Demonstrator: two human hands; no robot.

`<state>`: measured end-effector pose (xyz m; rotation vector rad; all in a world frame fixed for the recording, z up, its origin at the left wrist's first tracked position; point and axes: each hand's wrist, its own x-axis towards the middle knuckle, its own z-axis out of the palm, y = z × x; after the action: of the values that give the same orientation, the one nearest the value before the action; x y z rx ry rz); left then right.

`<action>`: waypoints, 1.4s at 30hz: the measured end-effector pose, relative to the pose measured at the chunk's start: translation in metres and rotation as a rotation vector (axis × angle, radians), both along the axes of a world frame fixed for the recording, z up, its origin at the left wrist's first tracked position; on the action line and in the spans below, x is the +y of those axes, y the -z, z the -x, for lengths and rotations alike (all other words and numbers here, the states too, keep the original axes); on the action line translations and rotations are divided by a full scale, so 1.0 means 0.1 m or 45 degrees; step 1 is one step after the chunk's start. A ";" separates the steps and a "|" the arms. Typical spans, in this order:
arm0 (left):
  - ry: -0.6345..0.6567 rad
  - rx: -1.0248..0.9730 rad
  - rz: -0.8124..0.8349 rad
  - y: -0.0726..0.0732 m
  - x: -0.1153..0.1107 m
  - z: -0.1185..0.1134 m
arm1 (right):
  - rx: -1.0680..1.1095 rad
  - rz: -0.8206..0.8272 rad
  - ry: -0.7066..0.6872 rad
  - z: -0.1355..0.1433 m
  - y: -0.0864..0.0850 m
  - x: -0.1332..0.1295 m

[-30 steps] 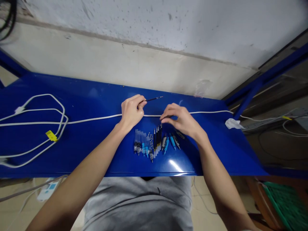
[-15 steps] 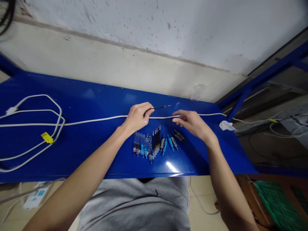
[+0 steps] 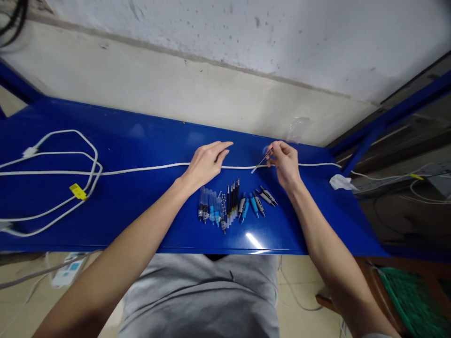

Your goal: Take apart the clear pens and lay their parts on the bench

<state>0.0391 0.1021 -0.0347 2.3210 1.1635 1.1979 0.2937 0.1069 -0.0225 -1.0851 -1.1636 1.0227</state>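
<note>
On the blue table lie pen parts in a loose row: clear barrels (image 3: 207,202), small clear-and-dark pieces (image 3: 223,211), several dark refills (image 3: 233,202) with pointed tips away from me, and blue and grey pen pieces (image 3: 254,204). Above the row, my left hand (image 3: 208,162) has its index finger and thumb stretched out and apart; a small dark spot inside it is too small to identify. Off to the right, my right hand (image 3: 284,162) pinches a thin refill (image 3: 261,161), its pale end slanting down to the left, over the white cable.
A white cable (image 3: 148,169) crosses the table behind the parts and loops at the left, with a yellow tag (image 3: 78,191). Crumpled white tissue (image 3: 341,182) lies at the right. A wall (image 3: 211,98) stands behind, and a blue frame bar (image 3: 364,145) rises at the right.
The refill has passed from my left hand to my right, which has closed on it and moved up. My left hand's fingers have opened. The view has shifted slightly.
</note>
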 end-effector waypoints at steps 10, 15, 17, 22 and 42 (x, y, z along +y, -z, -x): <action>-0.548 0.250 0.357 -0.28 -0.54 0.47 | -0.355 0.010 -0.273 0.18 0.14 -0.06; -0.534 0.441 0.563 -0.11 -0.87 0.60 | -0.476 -0.037 -0.316 0.18 0.16 -0.07; -0.523 0.512 0.583 -0.07 -0.91 0.57 | -0.546 -0.043 -0.340 0.20 0.14 -0.10; -0.467 0.558 0.591 -0.09 -0.92 0.50 | -0.745 0.005 -0.527 0.20 0.04 -0.16; -0.269 -0.285 0.060 0.06 0.19 0.40 | -0.610 -0.234 0.001 0.25 0.08 -0.18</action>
<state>-0.0011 0.1209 -0.0403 2.0064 1.3625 1.4430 0.2690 0.0891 -0.0305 -1.2167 -1.6049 0.6515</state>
